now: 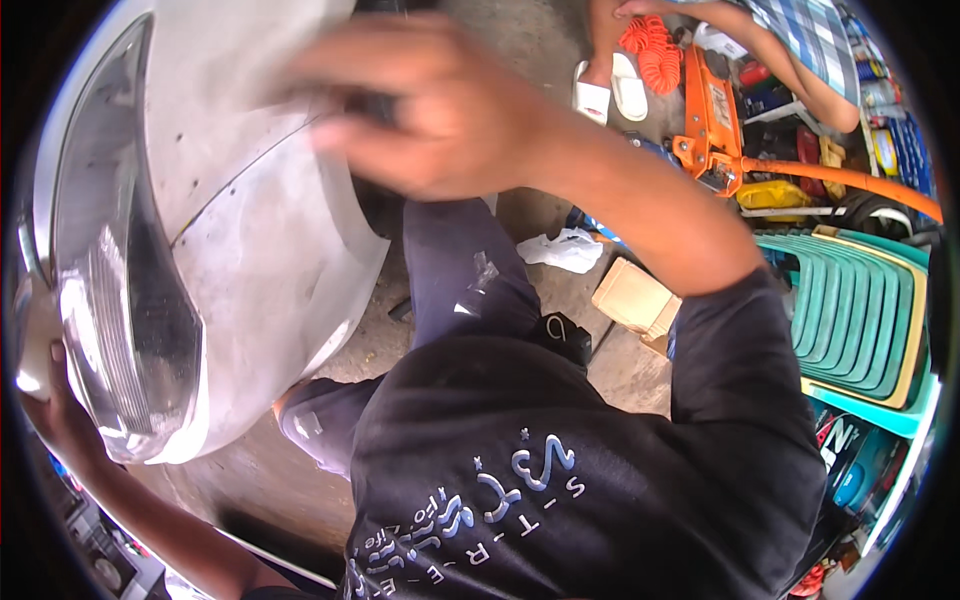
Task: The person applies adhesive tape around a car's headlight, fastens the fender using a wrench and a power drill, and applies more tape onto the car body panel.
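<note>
A car's front end with pale grey, unpainted-looking panels fills the left side. Its long clear headlight (125,290) curves down beside the bumper (280,260). My left hand (45,385) lies against a shiny body panel (38,325) at the outer side of the headlight, thumb stretched out; its other fingers are mostly hidden. Above the bumper, my right hand (430,115) is raised and smeared by motion. Its fingers curve toward the thumb with a dark gap between them, and whether it holds anything cannot be made out.
To the right are an orange floor jack (710,110) with a long handle, a cardboard box (637,297), a white plastic bag (562,250) and stacked green stools (850,310). Another person's leg (800,75), white slippers (628,88) and a coiled orange hose (655,55) appear at the top.
</note>
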